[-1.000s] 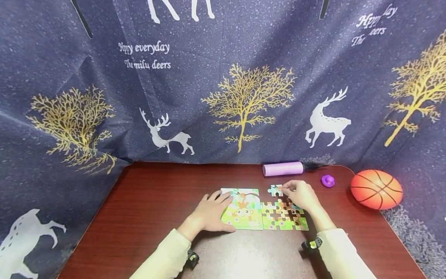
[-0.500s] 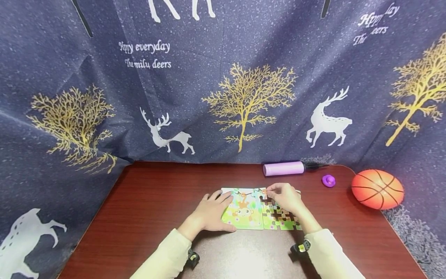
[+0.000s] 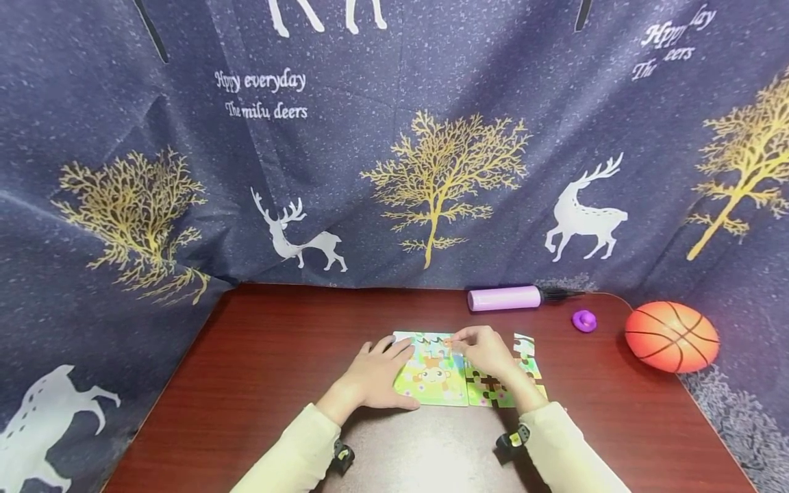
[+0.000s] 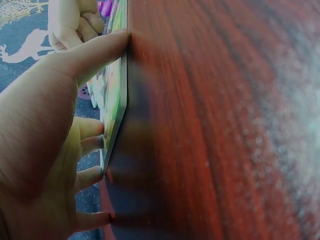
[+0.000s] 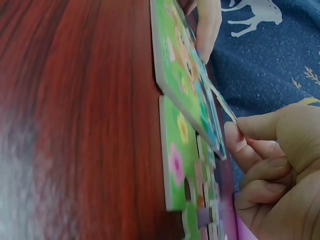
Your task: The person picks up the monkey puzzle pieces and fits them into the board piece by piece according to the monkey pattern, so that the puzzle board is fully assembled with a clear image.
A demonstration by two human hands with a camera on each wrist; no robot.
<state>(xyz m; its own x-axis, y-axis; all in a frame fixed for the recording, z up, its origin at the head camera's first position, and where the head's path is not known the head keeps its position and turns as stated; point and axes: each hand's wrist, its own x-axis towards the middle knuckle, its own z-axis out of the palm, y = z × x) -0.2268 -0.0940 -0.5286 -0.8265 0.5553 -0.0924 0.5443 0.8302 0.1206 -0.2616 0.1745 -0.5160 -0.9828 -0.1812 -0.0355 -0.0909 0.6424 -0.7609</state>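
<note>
A puzzle board [image 3: 434, 392] with a monkey picture lies on the table in the head view. My left hand [image 3: 374, 380] rests on its left side, fingers spread; in the left wrist view the thumb [image 4: 102, 52] touches the board's near edge. My right hand [image 3: 487, 352] pinches a jigsaw piece [image 5: 223, 104] between thumb and index finger. That piece is tilted over the upper part of the board in the right wrist view. Several other jigsaw pieces [image 3: 524, 347] lie right of the board, partly hidden under my right hand and wrist.
Behind, a lilac hand pump [image 3: 504, 298] lies near the table's back edge. A small purple hat-shaped object [image 3: 584, 321] and an orange basketball-patterned ball [image 3: 672, 337] are at the right. A dark deer-print cloth [image 3: 345, 171] hangs behind the table [image 3: 277, 335].
My right hand has moved left with the pinched jigsaw piece, from the loose pieces to above the board. The left hand has stayed on the board's left side.
</note>
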